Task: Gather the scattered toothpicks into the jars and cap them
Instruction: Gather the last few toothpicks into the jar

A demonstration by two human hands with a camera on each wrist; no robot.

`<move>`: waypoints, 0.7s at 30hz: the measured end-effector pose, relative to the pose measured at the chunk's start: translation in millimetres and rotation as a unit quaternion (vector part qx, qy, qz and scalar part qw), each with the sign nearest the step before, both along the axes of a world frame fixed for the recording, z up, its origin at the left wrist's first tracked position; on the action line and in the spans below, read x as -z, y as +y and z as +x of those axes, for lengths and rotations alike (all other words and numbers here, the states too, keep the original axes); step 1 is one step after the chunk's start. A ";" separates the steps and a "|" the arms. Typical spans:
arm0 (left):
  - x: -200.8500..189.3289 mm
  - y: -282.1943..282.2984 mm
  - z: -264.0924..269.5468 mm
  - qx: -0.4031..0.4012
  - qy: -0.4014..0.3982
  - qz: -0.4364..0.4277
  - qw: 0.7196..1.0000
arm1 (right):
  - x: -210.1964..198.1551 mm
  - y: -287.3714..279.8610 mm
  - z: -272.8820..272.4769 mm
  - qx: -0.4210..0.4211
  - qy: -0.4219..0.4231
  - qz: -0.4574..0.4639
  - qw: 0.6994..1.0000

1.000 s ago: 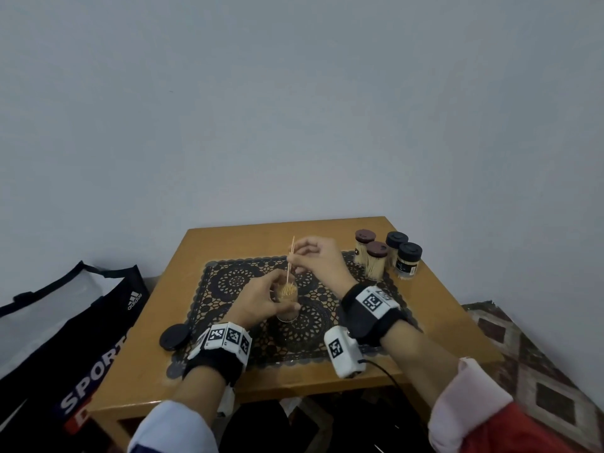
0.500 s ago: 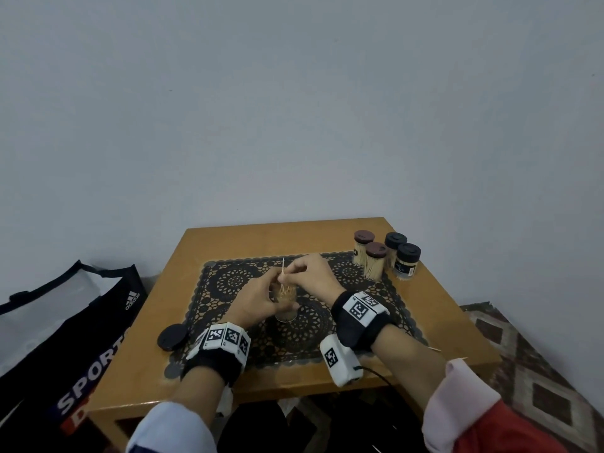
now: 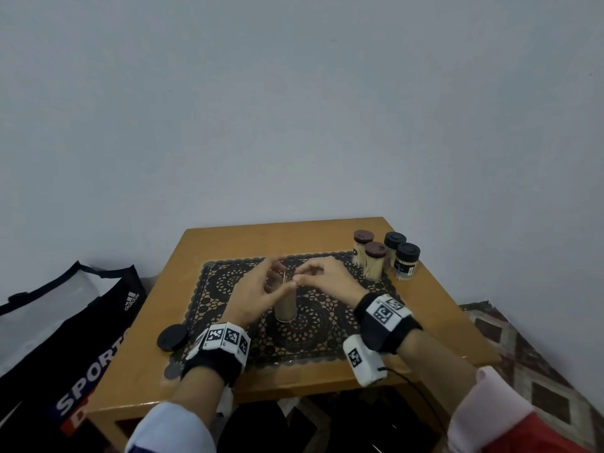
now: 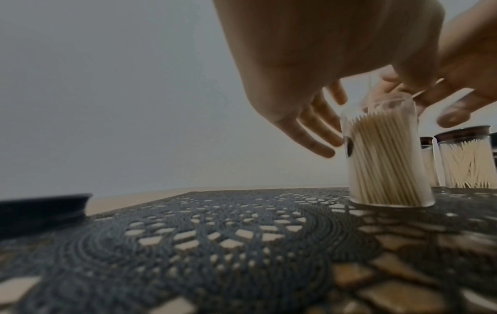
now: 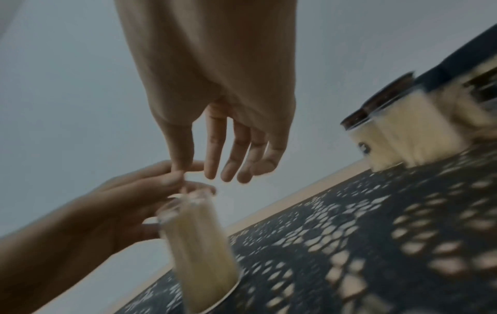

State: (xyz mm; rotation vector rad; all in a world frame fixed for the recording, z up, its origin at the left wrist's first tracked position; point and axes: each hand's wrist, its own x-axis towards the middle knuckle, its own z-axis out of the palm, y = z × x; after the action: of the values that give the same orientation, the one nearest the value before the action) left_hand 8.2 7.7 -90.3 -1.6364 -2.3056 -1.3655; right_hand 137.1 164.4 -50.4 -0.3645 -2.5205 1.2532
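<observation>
— Where is the open jar (image 3: pixel 285 305) found, and what is seen inside it?

— It stands upright on the black lace mat (image 3: pixel 228 279), near the mat's middle, packed with toothpicks (image 4: pixel 382 161) whose tips reach just below the rim. No cap is on it. A single toothpick (image 3: pixel 285 276) is seen standing above the mouth in the head view.

— How are the hands placed?

— The left hand (image 3: pixel 258 299) is held just beside the jar on its left, fingers spread and relaxed, the thumb reaching over the rim. The right hand (image 3: pixel 323 277) is held above and to the right of the mouth, fingers loosely extended, thumb and forefinger brought close together where they meet the left thumb. Whether the single toothpick is pinched by either hand cannot be told; blur hides the contact.

— What lies around the jar?

— Bare mat is seen in front of it and on its right, up to the mat's scalloped edge. Four capped jars (image 3: pixel 375 259) are grouped at the far right corner of the mat, well apart from the open jar: two with brown caps, two with black. A loose black cap (image 3: pixel 172 336) lies on the wooden table (image 3: pixel 441 322) just off the mat's near left corner. Strips of bare wood run between the mat and every table edge, the widest on the right. A black sports bag (image 3: pixel 65 354) stands on the floor beside the table's left edge, and a patterned rug (image 3: pixel 539 371) lies past the right edge.
</observation>
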 end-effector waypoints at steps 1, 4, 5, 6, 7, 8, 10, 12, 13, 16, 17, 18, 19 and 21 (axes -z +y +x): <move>-1.8 -0.8 0.6 -0.007 0.013 0.022 1.000 | 0.1 9.1 7.3 -0.010 -0.031 0.008 0.999; -4.1 -2.9 1.4 -0.021 0.039 0.052 0.998 | 0.0 38.6 36.3 -0.067 -0.167 0.022 0.983; -3.7 -3.2 0.9 -0.028 0.046 0.054 0.997 | -1.4 46.9 46.9 -0.084 -0.211 0.035 0.973; -3.3 -3.4 0.3 -0.034 0.053 0.054 0.997 | -2.2 54.9 56.9 -0.095 -0.250 0.050 0.962; -2.7 -3.0 -0.8 -0.039 0.061 0.052 0.996 | -2.7 62.0 65.9 -0.096 -0.284 0.066 0.952; -1.9 -2.6 -1.8 -0.040 0.068 0.048 0.996 | -2.8 68.0 74.1 -0.090 -0.309 0.081 0.943; 0.2 -1.3 -4.3 -0.039 0.081 0.040 0.995 | -1.3 78.9 86.5 -0.067 -0.335 0.101 0.934; 2.5 -0.8 -7.2 -0.041 0.097 0.032 0.994 | 0.1 86.5 96.2 -0.050 -0.355 0.120 0.926; 3.8 -0.6 -8.6 -0.043 0.107 0.028 0.993 | 0.7 88.7 100.7 -0.046 -0.368 0.135 0.919; 7.5 0.4 -11.8 -0.038 0.123 0.010 0.992 | 3.8 94.6 112.0 -0.037 -0.387 0.155 0.908; 8.5 0.8 -12.6 -0.035 0.122 0.007 0.992 | 4.8 96.5 115.0 -0.032 -0.386 0.156 0.909; 9.5 0.9 -13.3 -0.034 0.119 0.006 0.992 | 5.5 98.0 117.6 -0.028 -0.382 0.156 0.910; 10.0 0.9 -13.9 -0.034 0.117 0.004 0.993 | 5.9 99.1 119.7 -0.027 -0.376 0.156 0.913; 10.0 0.8 -14.2 -0.036 0.113 0.003 0.993 | 7.1 100.3 122.8 -0.033 -0.353 0.159 0.922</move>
State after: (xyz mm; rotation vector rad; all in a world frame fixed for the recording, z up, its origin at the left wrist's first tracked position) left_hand -6.0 8.6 -100.4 -1.5972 -2.2054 -1.1084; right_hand 259.9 264.7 -57.5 -0.7678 -3.2941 0.7826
